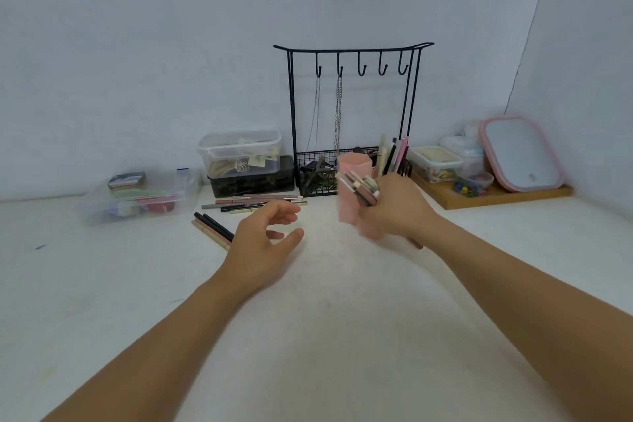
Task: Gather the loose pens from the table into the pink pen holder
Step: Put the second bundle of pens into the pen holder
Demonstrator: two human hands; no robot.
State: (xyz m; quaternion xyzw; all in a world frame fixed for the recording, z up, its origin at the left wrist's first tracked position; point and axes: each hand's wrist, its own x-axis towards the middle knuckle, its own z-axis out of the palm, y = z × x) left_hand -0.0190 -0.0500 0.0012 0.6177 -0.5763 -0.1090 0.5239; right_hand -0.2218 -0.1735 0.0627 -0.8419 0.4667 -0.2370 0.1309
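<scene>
Head view of a white tabletop (325, 319) partway through the gathering task. The right hand (394, 209) is closed around a bundle of pens (363, 187), their tips fanning up and to the left, held just in front of the pink pen holder (352, 164); the holder and the hand are motion-blurred, so whether the hand also touches the holder cannot be told. The left hand (263, 240) hovers open, fingers loosely spread and holding nothing, between two remaining groups of loose pens: a row of pens (253, 203) lying side by side near the wire rack (352, 113), and three pens (214, 229) lying diagonally just left of the wrist, partly hidden by it.

Handling, as judged: the pens are slim, rigid and light, with smooth barrels likely to roll or slip out of a loose bundle. A grip around the mid-barrel, with the pens aligned parallel, should keep them together; single pens lying flat are best pinched at mid-length or rolled to the fingertips first. The holder appears to be light plastic and tall for its base, so it may tip when a full bundle is dropped in; steadying its wall with the free hand would help.
</scene>
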